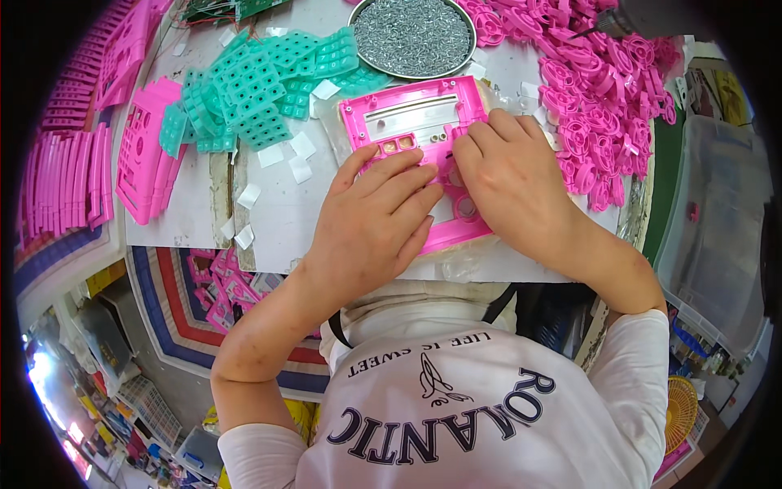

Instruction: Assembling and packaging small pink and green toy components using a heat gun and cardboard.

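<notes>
Resting on the near left part of a pink panel [444, 151], the left hand [379, 204] lays its fingers across the plastic, slightly apart and a little bent; I cannot tell whether they press on a small part beneath. The right hand [509, 163] sits at the panel's right side, back upward, fingers curled over the edge; its fingertips are hidden, so I cannot tell what they pinch. The panel itself lies between and just beyond the hands, tilted slightly, with a long silvery window [411, 116] across its far half. A crinkled clear sheet [330, 130] shows along its left side.

Straight ahead of the hands, just past the panel, stands a round metal tray [413, 76] filled with small silvery pieces [411, 37]. Ahead and to the left of the left hand, teal button pads [248, 90] lie heaped, with little white tabs [301, 145] scattered nearer to that hand. Farther left, more pink panels [147, 155] lie in an overlapping stack. Beyond the right hand and to its right spreads a big pile of pink looped parts [582, 122], and a dark pointed tool [627, 20] hangs over the pile's far side.
</notes>
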The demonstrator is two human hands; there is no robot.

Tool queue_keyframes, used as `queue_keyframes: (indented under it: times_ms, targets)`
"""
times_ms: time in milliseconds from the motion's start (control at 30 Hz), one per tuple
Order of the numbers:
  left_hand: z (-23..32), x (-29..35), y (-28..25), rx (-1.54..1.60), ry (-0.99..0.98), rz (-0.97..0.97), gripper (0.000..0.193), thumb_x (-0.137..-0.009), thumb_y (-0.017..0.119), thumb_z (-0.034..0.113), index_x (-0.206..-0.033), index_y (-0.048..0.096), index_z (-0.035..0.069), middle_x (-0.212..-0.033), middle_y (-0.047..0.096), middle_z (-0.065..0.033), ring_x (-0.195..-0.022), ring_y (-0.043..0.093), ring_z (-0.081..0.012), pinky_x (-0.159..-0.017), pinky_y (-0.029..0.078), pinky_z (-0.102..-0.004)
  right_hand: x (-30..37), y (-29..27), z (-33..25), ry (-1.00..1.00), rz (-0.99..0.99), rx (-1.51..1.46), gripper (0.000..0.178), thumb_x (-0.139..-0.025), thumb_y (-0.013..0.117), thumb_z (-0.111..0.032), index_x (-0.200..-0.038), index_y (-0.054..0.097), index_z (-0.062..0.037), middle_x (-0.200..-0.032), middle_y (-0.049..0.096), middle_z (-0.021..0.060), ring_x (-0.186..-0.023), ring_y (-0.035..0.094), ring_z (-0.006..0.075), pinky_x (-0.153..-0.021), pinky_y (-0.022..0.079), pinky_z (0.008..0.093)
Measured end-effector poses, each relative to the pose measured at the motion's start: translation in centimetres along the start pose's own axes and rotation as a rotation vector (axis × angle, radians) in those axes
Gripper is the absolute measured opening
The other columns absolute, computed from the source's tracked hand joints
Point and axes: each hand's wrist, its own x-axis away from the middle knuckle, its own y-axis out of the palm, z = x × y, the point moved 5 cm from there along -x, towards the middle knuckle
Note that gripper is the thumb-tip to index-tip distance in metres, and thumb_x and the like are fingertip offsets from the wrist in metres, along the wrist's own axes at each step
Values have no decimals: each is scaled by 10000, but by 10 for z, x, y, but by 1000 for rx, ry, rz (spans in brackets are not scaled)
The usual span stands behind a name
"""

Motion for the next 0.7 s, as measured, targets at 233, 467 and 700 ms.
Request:
queue_keyframes:
  times_ms: [233,467,700]
  targets:
    - [-1,0,-1,17,16,11,323,-840,722,121,-1160,710,78,-1218,689,-80,-1228,613,-276,-1093,417,-503,-1,5,7,89,-2,-141,115,-798,692,-126,-877,655,-51,-871,690,87,-866,636,279,-795,459,411]
    - [-59,-75,-39,-94,-92,324,139,-887,727,165,-979,724,61,-921,712,-110,-866,685,-293,-857,493,-465,9,-22,45,378,290,-711,234,-903,764,-268,-935,650,-67,-790,649,58,-690,616,200,-623,474,360]
    - [-95,-154,-14,-536,-53,-124,215,-882,663,283,-808,755,103,-807,734,-146,-850,711,-331,-833,460,-477,-1,-86,132,124,862,-1253,320,-948,715,-232,-1170,605,-29,-825,618,47,-714,595,185,-700,483,366]
